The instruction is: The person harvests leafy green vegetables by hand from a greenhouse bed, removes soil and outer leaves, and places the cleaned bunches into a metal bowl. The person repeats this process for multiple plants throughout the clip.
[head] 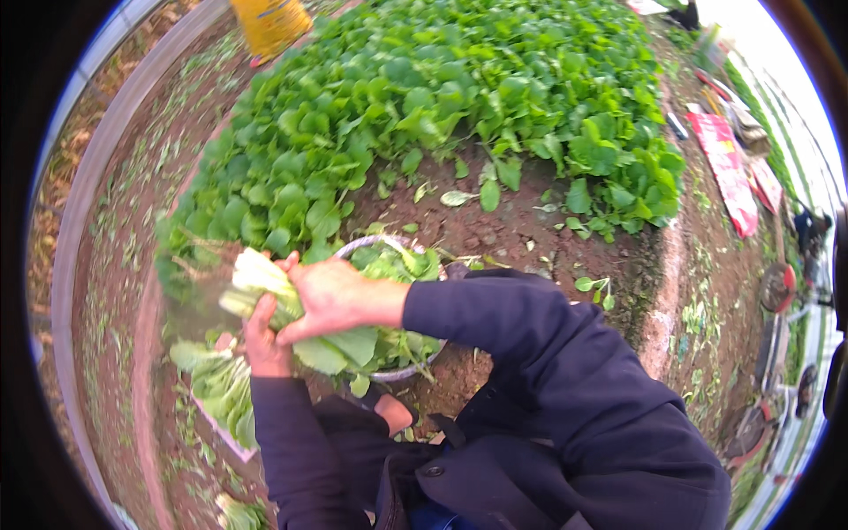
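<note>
Both hands grip one bunch of leafy greens [260, 273], its pale stems pointing up and left. My left hand [268, 341] wraps the stems from below. Across the top lies my right hand [334, 293], the thumb along the near side. Thin roots [209, 252] beyond the stem ends are blurred. Under the bunch's leaves stands a round basket [401, 375] holding loose greens [391, 262]; my hands and the bunch hide part of it. Left of my left forearm, a pile of greens [222, 391] rests on a pale pink sheet or tray [222, 430].
A dense bed of growing greens [424, 86] spreads ahead, with bare soil [477, 218] at its near edge. A yellow sack [271, 26] stands far left. On the right path lie a red bag [725, 169] and wheeled equipment [772, 351]. Another bunch [238, 513] lies lower left.
</note>
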Tool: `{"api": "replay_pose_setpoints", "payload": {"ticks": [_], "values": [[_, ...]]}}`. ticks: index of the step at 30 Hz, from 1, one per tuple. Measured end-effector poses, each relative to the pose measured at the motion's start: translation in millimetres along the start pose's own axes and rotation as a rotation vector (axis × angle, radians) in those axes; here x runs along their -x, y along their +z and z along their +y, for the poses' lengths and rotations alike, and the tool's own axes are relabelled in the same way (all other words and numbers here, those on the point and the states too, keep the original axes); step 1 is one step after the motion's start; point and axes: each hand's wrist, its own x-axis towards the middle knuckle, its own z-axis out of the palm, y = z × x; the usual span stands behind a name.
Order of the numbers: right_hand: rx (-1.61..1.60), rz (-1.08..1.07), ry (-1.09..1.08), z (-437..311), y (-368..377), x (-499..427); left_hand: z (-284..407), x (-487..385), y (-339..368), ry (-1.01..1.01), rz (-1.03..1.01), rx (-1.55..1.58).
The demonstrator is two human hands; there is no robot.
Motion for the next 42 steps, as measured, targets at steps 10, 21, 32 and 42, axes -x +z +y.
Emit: {"api": "replay_pose_setpoints", "payload": {"ticks": [10,21,32,42], "values": [[0.253,0.006,0.478,140,-14,-17,57,17,-70,0.225,0.401,-0.130],[0.494,-0.069,0.263,207,179,18,80,40,-105,0.359,0.703,-0.109],[0.475,-0.194,0.336,224,199,22,81,30,-106,0.438,0.818,-0.156],[0.502,-0.066,0.213,155,138,-54,77,34,-98,0.533,1.096,-0.100]]}}
